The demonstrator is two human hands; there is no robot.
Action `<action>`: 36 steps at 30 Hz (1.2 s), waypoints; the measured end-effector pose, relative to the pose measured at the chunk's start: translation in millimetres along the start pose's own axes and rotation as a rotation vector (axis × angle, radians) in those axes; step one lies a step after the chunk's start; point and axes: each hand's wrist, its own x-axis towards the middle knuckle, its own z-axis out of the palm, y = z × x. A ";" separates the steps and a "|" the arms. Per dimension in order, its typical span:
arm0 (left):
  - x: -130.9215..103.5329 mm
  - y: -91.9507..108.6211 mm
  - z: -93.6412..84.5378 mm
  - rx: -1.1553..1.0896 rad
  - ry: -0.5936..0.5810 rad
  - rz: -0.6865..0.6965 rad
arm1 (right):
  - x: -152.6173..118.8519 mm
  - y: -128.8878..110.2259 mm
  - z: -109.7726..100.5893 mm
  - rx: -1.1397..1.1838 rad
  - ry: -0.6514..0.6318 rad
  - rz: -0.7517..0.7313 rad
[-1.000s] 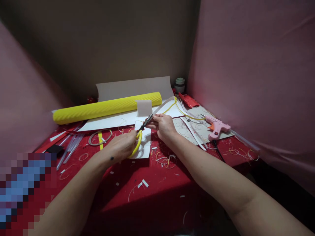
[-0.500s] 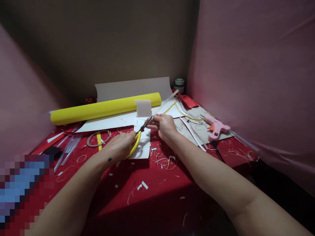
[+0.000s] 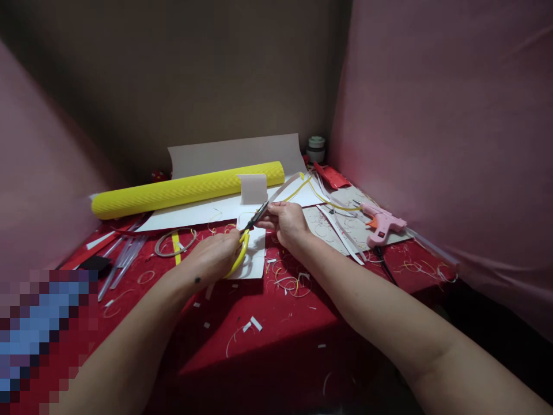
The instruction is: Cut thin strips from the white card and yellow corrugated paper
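Note:
My left hand [image 3: 218, 252] is closed round the yellow handles of a pair of scissors [image 3: 244, 248]. Their dark blades point up and to the right, with the tips close to the fingers of my right hand [image 3: 290, 222]. That hand pinches the near end of a long, narrow pale strip [image 3: 287, 187], which slants away toward the back right. Whether the blades touch the strip I cannot tell. Below the scissors lies a white card [image 3: 256, 268], and a small upright white piece [image 3: 254, 189] stands just beyond the blades.
Behind my hands a yellow corrugated roll [image 3: 185, 191] rests on white sheets. On the right a pink glue gun [image 3: 382, 223] lies on a grey board [image 3: 324, 233]. Clear glue sticks [image 3: 125, 262] and a coil [image 3: 164, 245] lie left. Scraps litter the red cloth [image 3: 285, 334].
The strip's far end has dropped and come nearer, now showing a yellow bit there. Both hands keep almost the same place, and the whole view has shifted slightly.

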 end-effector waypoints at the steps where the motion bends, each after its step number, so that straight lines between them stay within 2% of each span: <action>1: -0.7 0.3 -0.7 0.034 0.002 0.014 | 0.1 -0.4 -0.3 -0.001 -0.004 0.002; 5: -2.6 1.0 -4.0 0.126 -0.007 0.076 | 0.3 -3.0 -1.1 -0.018 -0.018 0.002; 10: -4.4 0.8 -5.9 0.092 -0.027 0.136 | 2.6 -8.0 -2.1 -0.002 0.055 -0.069; 12: -4.8 2.0 -5.8 0.048 -0.038 0.097 | 2.8 -8.9 -2.1 -0.011 0.058 -0.063; 17: -3.5 7.5 -7.1 -0.104 -0.094 -0.154 | 1.5 -5.6 -0.9 0.000 0.030 -0.037; 19: -3.0 7.9 -7.5 -0.120 -0.099 -0.165 | 1.4 -4.2 -1.0 0.007 0.014 -0.032; 27: -1.6 0.3 -1.6 0.093 -0.015 0.090 | 2.6 -5.6 -2.7 0.014 -0.042 0.003; 30: -1.1 -0.8 -0.3 0.107 -0.009 0.081 | 3.5 -6.4 -3.2 0.014 -0.042 0.011; 36: -2.6 2.6 -4.0 0.021 -0.032 0.092 | 5.8 -9.3 -5.9 0.018 0.009 -0.072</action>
